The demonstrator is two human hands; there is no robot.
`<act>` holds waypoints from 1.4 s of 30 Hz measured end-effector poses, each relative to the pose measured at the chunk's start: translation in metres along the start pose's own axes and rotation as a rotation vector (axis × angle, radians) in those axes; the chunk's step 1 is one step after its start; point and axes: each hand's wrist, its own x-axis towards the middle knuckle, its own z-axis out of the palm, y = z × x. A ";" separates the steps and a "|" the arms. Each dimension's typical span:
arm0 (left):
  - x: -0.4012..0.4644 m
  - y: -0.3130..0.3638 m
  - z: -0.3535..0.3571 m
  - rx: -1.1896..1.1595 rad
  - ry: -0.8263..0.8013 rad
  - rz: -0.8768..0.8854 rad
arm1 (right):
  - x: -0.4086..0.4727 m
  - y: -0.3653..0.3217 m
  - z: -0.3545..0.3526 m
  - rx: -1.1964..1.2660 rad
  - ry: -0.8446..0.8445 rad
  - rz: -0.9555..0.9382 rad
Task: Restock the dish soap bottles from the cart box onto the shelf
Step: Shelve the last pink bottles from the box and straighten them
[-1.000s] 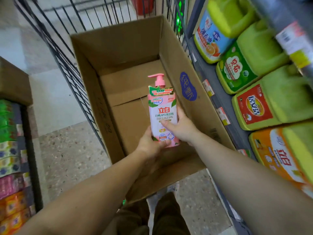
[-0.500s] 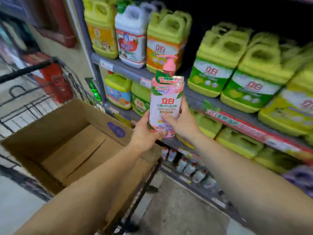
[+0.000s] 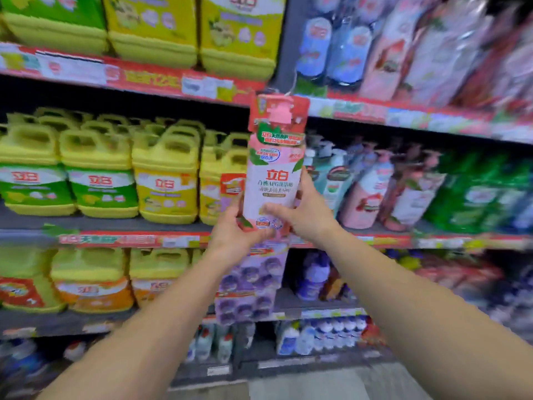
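Store shelving point(image 3: 135, 223) fills the whole view, several tiers edged with red price strips. Yellow-green jugs point(image 3: 98, 174) of detergent crowd the left half on three levels, some with orange labels on the lower tier. On the right half stand slimmer pump bottles point(image 3: 366, 194) in pink, teal and green, rather blurred, with more blue and pink bottles on the tier above. A purple pack point(image 3: 248, 287) hangs or stands below the middle tier; which, I cannot tell.

Both bare arms reach forward and up. Between them, the dish soap bottle point(image 3: 275, 168) is held upright in front of the middle shelf, at the boundary between jugs and pump bottles, its pink pump head level with the upper shelf's price strip. It is clear of the shelf boards. The left hand point(image 3: 233, 235) cups the bottle's base from below and the left, fingers curled round the bottom edge. The right hand point(image 3: 308, 212) grips the lower right side, thumb across the front label.
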 end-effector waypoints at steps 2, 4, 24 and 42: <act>0.016 0.024 0.055 0.000 -0.057 0.038 | -0.003 0.004 -0.063 -0.055 0.096 -0.007; 0.032 0.049 0.102 -0.018 -0.113 0.086 | -0.003 0.006 -0.116 -0.075 0.164 -0.028; 0.218 0.207 0.286 0.329 -0.147 0.562 | 0.103 -0.035 -0.373 -0.157 0.395 -0.184; 0.285 0.206 0.392 0.498 0.193 0.658 | 0.201 0.058 -0.447 -0.165 0.590 -0.369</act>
